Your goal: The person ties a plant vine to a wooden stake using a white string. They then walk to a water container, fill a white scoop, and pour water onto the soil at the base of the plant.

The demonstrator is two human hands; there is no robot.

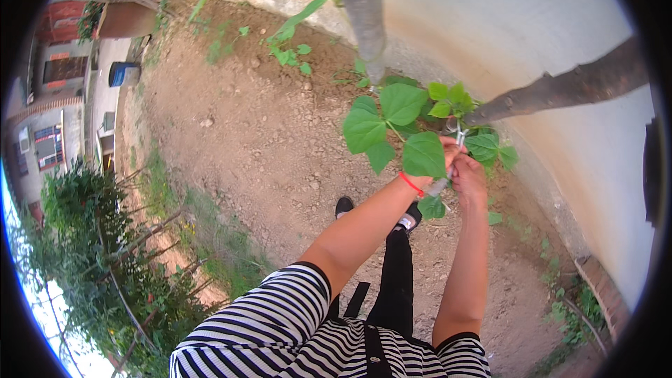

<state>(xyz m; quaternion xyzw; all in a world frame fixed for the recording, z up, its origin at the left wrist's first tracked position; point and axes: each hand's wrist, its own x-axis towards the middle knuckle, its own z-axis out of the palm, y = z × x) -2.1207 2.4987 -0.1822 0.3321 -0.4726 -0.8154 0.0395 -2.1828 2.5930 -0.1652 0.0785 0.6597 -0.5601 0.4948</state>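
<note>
Both my hands meet at a whitish plastic strip (460, 137) tied around or beside the lower part of a wooden pole (556, 89). My left hand (450, 153), with a red cord bracelet (411, 184) at the wrist, is partly hidden behind broad bean-like leaves (424, 153); its fingers are at the strip. My right hand (469, 174) pinches the strip just below the knot-like part, its fingertips close to the left ones. A loose, pale end of the strip hangs down between the wrists. Young light-green leaves (450, 100) stand beside the pole.
A second wooden pole (365, 16) rises nearer the camera, with a vine on it. A pale wall (525, 21) runs along the right. Bare crumbly soil (236, 115) lies to the left, with small seedlings (289, 55). My black shoes (345, 206) are below. Tall staked plants (105, 252) stand lower left.
</note>
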